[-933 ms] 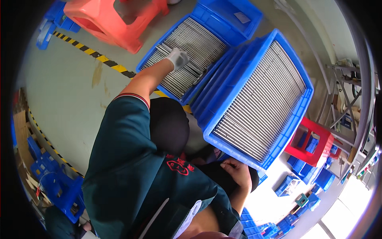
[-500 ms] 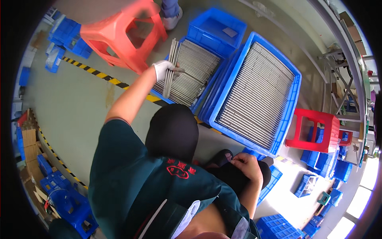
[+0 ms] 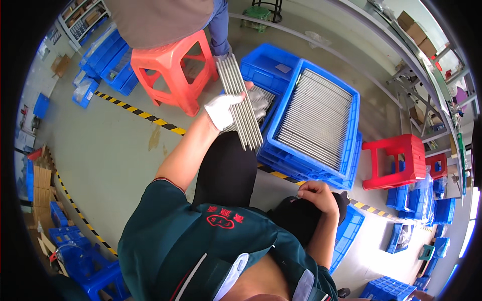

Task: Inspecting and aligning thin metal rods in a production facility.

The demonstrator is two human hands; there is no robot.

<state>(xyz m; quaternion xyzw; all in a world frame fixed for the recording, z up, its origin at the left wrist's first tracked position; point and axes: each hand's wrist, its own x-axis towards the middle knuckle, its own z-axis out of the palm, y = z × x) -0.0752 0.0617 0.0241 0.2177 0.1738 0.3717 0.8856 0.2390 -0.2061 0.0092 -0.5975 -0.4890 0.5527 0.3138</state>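
My left hand (image 3: 221, 111), in a white glove, grips a bundle of several thin metal rods (image 3: 238, 95) and holds it slanted above my left knee. Behind the bundle lies a lower blue crate (image 3: 271, 113) of similar rods, mostly hidden by the hand and rods. Just right of it, a taller stack of blue crates (image 3: 355, 118) carries rows of metal rods (image 3: 315, 120) packed side by side in its top crate. My bare right hand (image 3: 321, 197) rests at my right knee, fingers curled against the thumb; anything inside them is too small to make out.
A seated person (image 3: 160, 20) occupies the orange-red stool (image 3: 173, 62) at the far left. An empty-looking blue crate (image 3: 268, 65) stands behind the rod crates. A red stool (image 3: 396, 160) is to the right. Yellow-black tape (image 3: 133, 108) crosses the floor.
My left hand has lifted the rods from over the lower crate and brought them nearer, tilting their tops leftward. The right hand stays at the knee. The view has shifted.
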